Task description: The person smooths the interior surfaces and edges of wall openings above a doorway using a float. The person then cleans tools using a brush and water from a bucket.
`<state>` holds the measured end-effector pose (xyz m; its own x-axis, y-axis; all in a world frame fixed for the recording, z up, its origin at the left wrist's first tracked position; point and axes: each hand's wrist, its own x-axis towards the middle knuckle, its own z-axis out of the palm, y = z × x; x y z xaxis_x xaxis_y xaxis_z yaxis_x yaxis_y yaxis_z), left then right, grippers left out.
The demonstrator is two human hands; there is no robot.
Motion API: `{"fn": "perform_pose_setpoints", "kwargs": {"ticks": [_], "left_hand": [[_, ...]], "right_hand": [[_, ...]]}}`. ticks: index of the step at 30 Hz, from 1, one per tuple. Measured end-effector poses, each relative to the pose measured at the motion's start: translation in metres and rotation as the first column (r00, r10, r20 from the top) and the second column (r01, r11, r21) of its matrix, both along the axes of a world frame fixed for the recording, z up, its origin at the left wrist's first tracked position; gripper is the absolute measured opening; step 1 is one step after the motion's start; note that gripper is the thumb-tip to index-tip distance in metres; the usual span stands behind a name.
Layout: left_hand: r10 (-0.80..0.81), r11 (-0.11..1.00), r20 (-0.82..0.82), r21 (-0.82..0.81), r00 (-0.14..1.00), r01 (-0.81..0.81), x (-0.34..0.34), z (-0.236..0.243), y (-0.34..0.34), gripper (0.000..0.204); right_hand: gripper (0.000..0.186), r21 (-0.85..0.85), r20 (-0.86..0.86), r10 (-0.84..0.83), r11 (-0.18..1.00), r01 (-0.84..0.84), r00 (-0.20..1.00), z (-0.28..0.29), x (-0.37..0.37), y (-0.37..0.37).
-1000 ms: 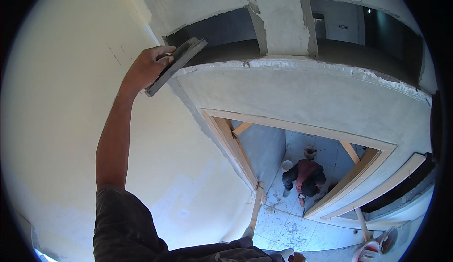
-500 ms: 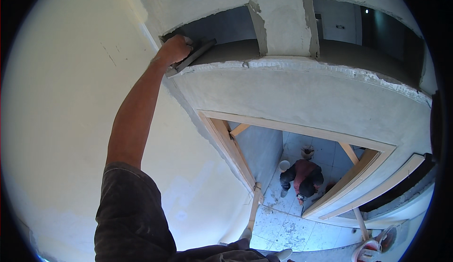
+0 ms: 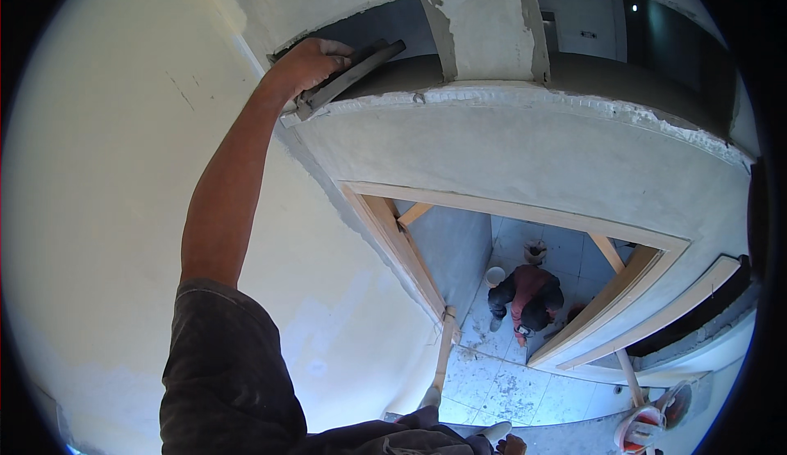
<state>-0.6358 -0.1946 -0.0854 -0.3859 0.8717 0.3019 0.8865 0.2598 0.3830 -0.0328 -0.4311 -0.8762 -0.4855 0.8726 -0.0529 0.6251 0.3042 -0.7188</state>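
Grey wall [image 3: 492,139], rough openings [image 3: 398,22], door frame [image 3: 492,206] below: L hand [image 3: 311,65] on float [image 3: 354,80], prob. smoothing ledge [image 3: 467,94].
L hand grips float, tilted at L end of L opening, by ledge; contact w/ it can't tell. Next stroke prob. needs even pressure along edge. R hand [image 3: 512,445] at bottom of view, grip unclear. Vs 1 s ago, float's up & right, off yellow wall [image 3: 106,209], over opening.

L arm [image 3: 225,184] up & fwd, L grip [image 3: 316,67] w/ fingers [image 3: 334,47] curled; R grip [image 3: 513,445] low, partly in view
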Motion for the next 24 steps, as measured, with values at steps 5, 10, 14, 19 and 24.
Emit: {"fn": "perform_pose_setpoints", "kwargs": {"ticks": [5, 10, 14, 19, 24], "left_hand": [[-0.097, 0.995, 0.097, -0.002, 0.990, 0.098, 0.050, 0.003, -0.031, 0.037], [0.047, 0.996, -0.002, 0.077, 0.999, -0.046, 0.041, 0.002, -0.065, 0.034], [0.067, 0.989, -0.163, 0.143, 0.984, -0.043, -0.001, -0.008, -0.029, 0.034], [0.165, 0.986, -0.318, 0.082, 0.934, -0.146, -0.018, -0.010, 0.009, 0.035], [0.243, 0.968, -0.447, 0.052, 0.861, -0.247, -0.063, -0.011, 0.023, 0.034]], "right_hand": [[0.022, 0.028, -0.123, -0.072, 0.997, 0.076, 0.990, -0.012, 0.005, -0.003], [0.014, 0.045, -0.047, 0.026, 0.999, -0.023, 0.999, 0.003, 0.004, -0.010], [0.016, 0.088, 0.093, 0.075, 0.993, -0.083, 0.993, -0.016, 0.018, -0.008], [0.029, 0.143, 0.013, -0.036, 0.989, 0.034, 0.999, -0.018, 0.024, -0.007], [0.035, 0.014, 0.059, -0.003, 1.000, 0.002, 0.998, 0.005, 0.011, -0.012]]}}
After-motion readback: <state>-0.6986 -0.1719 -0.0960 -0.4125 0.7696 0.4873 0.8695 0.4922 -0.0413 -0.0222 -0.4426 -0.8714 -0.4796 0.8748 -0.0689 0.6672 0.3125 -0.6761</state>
